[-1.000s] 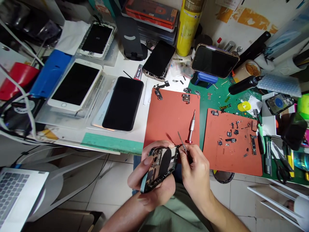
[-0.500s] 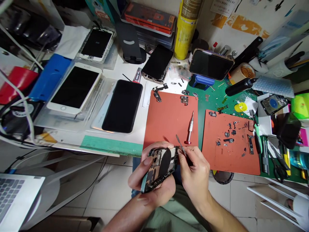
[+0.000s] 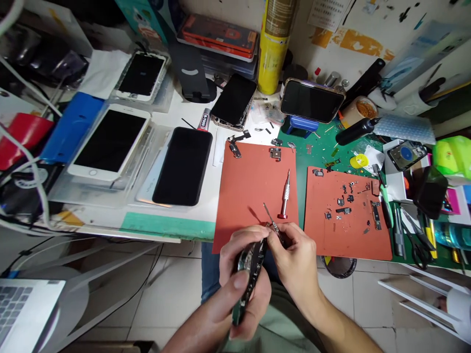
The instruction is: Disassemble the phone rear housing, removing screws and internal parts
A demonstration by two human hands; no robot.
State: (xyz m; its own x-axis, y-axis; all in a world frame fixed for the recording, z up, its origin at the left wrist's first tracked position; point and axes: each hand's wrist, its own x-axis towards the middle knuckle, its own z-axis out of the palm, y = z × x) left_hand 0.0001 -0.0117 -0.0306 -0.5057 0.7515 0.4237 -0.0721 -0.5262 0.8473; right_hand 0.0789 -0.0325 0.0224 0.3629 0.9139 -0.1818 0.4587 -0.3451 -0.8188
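Note:
My left hand [image 3: 235, 274] is closed around an opened phone housing [image 3: 253, 269], tilted steeply so that its dark edge faces up. In my right hand [image 3: 296, 255] is a thin metal pry tool [image 3: 271, 218], pinched between thumb and fingers, its flat blade pointing up and away. The fingertips of both hands meet at the far corner of the housing; exactly what they touch there is hidden. Just beyond the hands, a small screwdriver [image 3: 286, 193] with a red end lies on the left red mat [image 3: 253, 184].
Small phone parts lie on the right red mat [image 3: 353, 240]. Several phones stand or lie around, among them a black phone [image 3: 184, 166] and a white phone [image 3: 110, 139]. At the back rises a yellow spray can [image 3: 272, 59]. Scissors [image 3: 419, 245] rest at the right edge.
The phone housing has turned in my left hand, from showing its inside to standing nearly edge-on. My right hand still holds the pry tool at its corner. The view has shifted slightly.

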